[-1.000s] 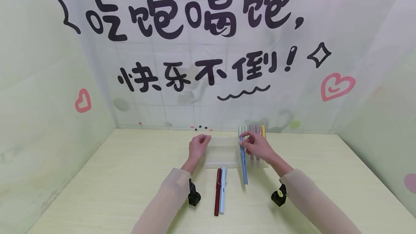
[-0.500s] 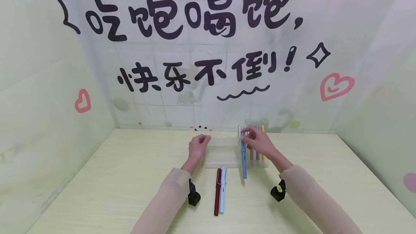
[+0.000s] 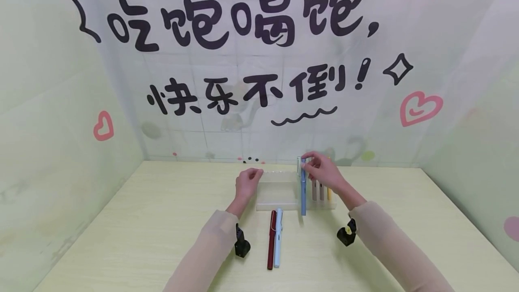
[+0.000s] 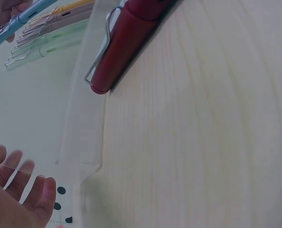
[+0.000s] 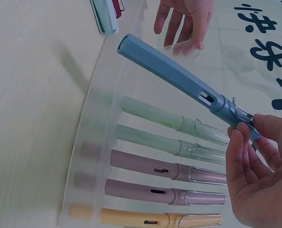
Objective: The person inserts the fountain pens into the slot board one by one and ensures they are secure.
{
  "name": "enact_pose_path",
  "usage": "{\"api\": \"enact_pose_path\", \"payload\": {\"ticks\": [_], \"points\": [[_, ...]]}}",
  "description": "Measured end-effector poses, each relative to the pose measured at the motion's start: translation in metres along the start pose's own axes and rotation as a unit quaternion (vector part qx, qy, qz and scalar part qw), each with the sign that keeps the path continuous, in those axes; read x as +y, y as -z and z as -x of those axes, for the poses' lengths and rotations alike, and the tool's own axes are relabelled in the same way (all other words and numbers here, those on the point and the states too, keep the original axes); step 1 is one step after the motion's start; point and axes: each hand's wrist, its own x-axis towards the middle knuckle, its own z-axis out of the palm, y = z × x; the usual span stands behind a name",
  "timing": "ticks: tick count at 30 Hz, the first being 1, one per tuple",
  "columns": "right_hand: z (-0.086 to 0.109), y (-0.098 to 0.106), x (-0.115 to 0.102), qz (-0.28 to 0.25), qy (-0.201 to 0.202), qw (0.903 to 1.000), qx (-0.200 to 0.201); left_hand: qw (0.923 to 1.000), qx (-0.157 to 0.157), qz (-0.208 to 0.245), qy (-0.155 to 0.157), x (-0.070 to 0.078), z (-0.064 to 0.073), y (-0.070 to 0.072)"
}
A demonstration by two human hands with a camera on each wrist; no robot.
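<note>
My right hand (image 3: 325,174) pinches a blue fountain pen (image 5: 172,78) by its clipped cap end. The pen is held in front of a clear pen rack (image 3: 277,191), its barrel pointing down. In the right wrist view, light green pens (image 5: 150,113), mauve pens (image 5: 143,165) and a yellow pen (image 5: 134,217) lie side by side in the rack. At the rack's upper left corner, my left hand (image 3: 247,184) holds the clear edge between thumb and fingers. A dark red pen (image 3: 271,240) and a pale blue pen (image 3: 278,239) lie on the table before the rack.
The light wooden table (image 3: 162,220) meets a printed backdrop (image 3: 194,143) just behind the rack. Side panels close in left and right. A small black camera (image 3: 242,244) is worn at the left wrist and another black camera (image 3: 346,234) at the right.
My right hand has lifted the blue pen upward, and its lower end has risen to near the rack's lower edge. The left hand and the two pens on the table have stayed put.
</note>
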Motion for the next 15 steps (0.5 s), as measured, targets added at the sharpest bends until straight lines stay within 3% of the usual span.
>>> {"api": "enact_pose_path", "payload": {"ticks": [15], "points": [[-0.0047,0.0014,-0.0058,-0.01,-0.008,0.9993,0.036,1.0,0.004,0.004,-0.001,-0.0004,-0.0005,-0.0002]]}}
